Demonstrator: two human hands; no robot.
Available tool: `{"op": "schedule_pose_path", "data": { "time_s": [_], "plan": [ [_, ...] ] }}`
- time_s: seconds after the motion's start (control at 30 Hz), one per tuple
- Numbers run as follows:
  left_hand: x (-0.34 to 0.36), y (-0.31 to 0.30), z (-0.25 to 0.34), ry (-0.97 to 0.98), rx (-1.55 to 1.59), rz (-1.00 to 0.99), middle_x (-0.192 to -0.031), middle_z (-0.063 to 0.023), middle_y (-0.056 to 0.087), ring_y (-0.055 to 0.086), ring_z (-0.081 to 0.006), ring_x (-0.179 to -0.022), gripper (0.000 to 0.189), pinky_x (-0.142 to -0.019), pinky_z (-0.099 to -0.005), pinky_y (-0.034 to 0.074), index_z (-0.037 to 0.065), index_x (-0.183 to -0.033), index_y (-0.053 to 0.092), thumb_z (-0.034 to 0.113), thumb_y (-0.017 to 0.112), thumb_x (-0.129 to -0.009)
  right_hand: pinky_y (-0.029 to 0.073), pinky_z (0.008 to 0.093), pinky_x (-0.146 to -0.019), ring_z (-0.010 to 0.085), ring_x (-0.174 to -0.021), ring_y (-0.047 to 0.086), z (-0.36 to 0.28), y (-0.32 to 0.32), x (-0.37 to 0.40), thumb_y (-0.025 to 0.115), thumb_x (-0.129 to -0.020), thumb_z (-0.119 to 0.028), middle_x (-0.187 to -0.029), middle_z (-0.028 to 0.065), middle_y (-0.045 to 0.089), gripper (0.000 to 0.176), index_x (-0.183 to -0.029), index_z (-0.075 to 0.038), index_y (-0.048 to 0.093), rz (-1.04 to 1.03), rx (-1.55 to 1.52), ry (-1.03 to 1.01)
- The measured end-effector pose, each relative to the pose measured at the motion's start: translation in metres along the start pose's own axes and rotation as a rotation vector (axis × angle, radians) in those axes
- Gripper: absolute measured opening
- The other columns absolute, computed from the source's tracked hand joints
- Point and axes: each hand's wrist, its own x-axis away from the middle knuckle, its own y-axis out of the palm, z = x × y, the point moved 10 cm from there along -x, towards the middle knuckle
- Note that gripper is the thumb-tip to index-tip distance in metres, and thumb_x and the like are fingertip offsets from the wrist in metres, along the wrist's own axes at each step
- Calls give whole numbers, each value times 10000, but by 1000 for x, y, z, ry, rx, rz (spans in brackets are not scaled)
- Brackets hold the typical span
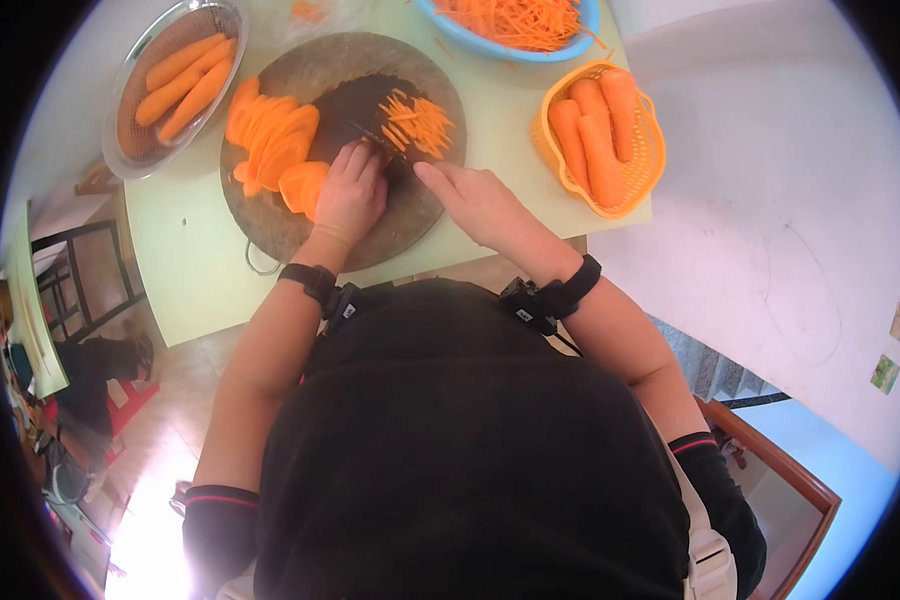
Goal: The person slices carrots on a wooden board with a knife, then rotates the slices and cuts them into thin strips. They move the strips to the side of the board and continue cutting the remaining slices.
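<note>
A pale green table (185, 275) carries everything, and the largest thing on it is a round chopping board (340, 60). Taking the board as the clock's centre, an oval mesh basket (134, 140) sits at ten o'clock with three whole carrots (198, 102) in it. At two o'clock, a blue bowl (510, 52), cut off by the view's edge, holds a heap of shredded carrot (515, 22). At three o'clock, a yellow basket (653, 172) holds more whole carrots, tightly packed. On the board itself, overlapping carrot slices (280, 140) spread around nine o'clock. The right hand (475, 205), at four, is closed around a knife (397, 152). The left hand (352, 187), near six, has its fingers curled beside the blade; whether it pins anything, I cannot tell. Thin carrot strips (417, 125) lie at two.
</note>
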Motion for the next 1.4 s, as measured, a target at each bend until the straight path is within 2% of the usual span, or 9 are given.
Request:
{"op": "schedule_pose_path", "data": {
  "time_s": [0.17,0.27,0.33,0.43,0.77,0.87,0.93,1.03,1.4],
  "plan": [
    [-1,0,0,7,-3,-7,-1045,-155,578,559,-332,-1050,311,-885,-381,498,-24,-1016,625,-39,619,-705,493,463,-802,413,-897,634,-4,3,-12,358,-1003,-526,-891,220,680,577,-1062,-35,656,25,7,-34],
    [-2,-1,1,10,-3,-2,-1036,-150,578,562,-328,-1044,296,-883,-380,499,-20,-999,623,-44,619,-705,524,435,-659,359,-714,660,-1,1,-19,366,-998,-544,-763,192,661,583,-1053,-33,640,97,14,-139],
    [-2,1,1,12,-6,0,-1032,-147,577,563,-326,-1040,285,-881,-379,499,-17,-989,622,-46,618,-706,483,357,-461,232,-482,580,28,15,-15,382,-986,-580,-606,105,558,604,-1029,-27,619,-102,-418,211],
    [-2,2,-1,13,1,5,-1030,-137,582,562,-323,-1026,289,-880,-391,496,-6,-985,619,-30,614,-697,394,282,-355,122,-381,453,45,24,-17,399,-972,-607,-553,23,440,618,-1003,-24,602,-117,-690,270],
    [2,0,-2,15,0,33,-1028,-153,577,564,-333,-1028,265,-872,-389,499,-27,-964,615,-48,616,-699,404,279,-359,135,-380,484,18,8,4,398,-984,-582,-560,58,492,626,-1056,-6,634,-74,-432,113],
    [1,0,-1,13,-3,25,-1030,-154,580,564,-334,-1031,260,-871,-389,500,-23,-954,622,-46,615,-695,487,338,-467,206,-481,581,19,10,4,397,-987,-570,-611,114,574,627,-1085,-3,646,-90,-286,141],
    [0,-1,0,13,-1,30,-1024,-160,579,570,-335,-1020,245,-858,-388,503,-27,-936,626,-63,615,-694,528,410,-652,323,-663,652,11,4,2,381,-994,-554,-691,171,639,615,-1080,-7,650,-22,-171,43],
    [0,-3,1,10,-4,32,-1011,-155,577,569,-330,-1017,243,-855,-383,504,-20,-929,632,-59,616,-690,504,450,-783,400,-820,648,1,1,6,369,-1001,-533,-790,216,670,601,-1061,-7,651,-26,-67,34],
    [1,-1,-3,-8,-22,26,-1003,-140,579,565,-326,-1008,279,-857,-386,502,-3,-954,626,-6,630,-675,507,473,-764,417,-845,643,-4,10,-8,365,-1005,-514,-843,232,672,570,-1043,-16,641,48,26,-68]
  ]
}}
